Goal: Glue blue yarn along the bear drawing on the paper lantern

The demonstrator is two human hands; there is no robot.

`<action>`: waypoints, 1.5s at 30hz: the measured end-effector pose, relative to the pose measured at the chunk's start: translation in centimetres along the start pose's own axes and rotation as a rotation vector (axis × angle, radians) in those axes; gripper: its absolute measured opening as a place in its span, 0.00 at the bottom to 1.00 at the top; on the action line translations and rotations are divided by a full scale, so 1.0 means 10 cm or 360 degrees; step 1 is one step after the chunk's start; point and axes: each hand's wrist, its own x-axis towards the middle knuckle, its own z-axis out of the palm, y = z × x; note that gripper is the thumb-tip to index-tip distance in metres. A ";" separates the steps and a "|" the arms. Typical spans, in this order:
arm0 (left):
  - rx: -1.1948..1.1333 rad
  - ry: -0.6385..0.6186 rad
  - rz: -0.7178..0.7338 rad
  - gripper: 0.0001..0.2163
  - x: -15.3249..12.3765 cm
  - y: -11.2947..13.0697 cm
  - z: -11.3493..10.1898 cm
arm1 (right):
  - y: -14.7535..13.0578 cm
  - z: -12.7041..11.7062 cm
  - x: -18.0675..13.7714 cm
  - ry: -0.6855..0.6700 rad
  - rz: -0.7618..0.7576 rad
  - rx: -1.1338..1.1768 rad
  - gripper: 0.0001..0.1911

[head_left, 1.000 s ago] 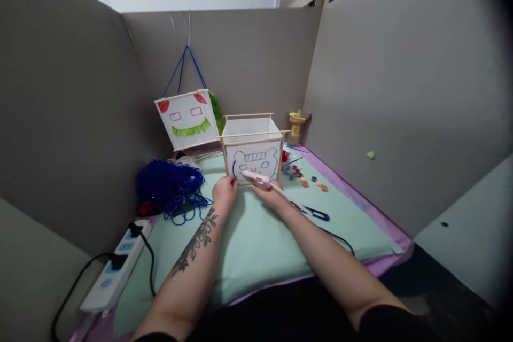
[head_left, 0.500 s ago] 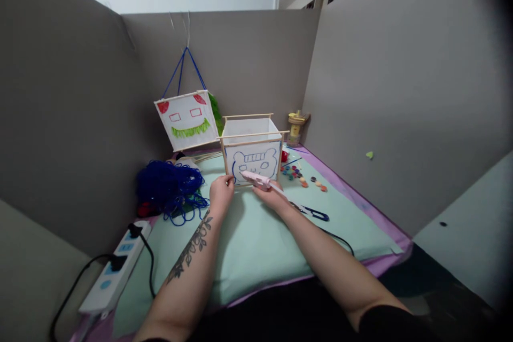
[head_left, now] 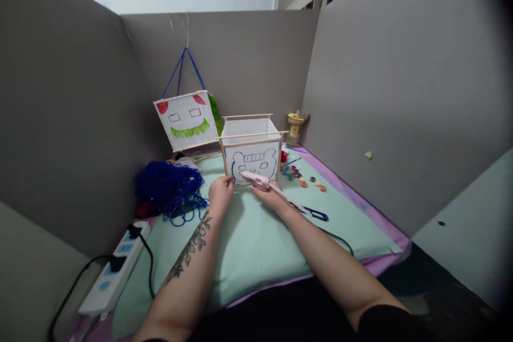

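Gluing blue yarn (head_left: 233, 169) along a drawn outline seems the step: the right hand (head_left: 267, 193) grips a pink glue gun (head_left: 257, 179); the left hand (head_left: 220, 193) apparently pinches yarn beside the paper box (head_left: 252, 150) on green cloth (head_left: 260, 240). Next calls for pressing it down, clear of the nozzle.

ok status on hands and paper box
Left hand by lower left corner of paper box, contact unclear. Right hand holding pink glue gun. Gun partly covering drawn face.
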 end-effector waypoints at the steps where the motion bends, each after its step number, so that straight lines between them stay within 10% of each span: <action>1: 0.0007 -0.0002 0.0012 0.13 0.00 0.00 0.00 | 0.00 0.00 0.00 -0.0002 -0.0011 -0.0004 0.21; 45: 0.0196 -0.0142 0.0043 0.13 -0.04 0.03 -0.03 | 0.01 0.00 -0.01 -0.0005 -0.0041 0.0003 0.20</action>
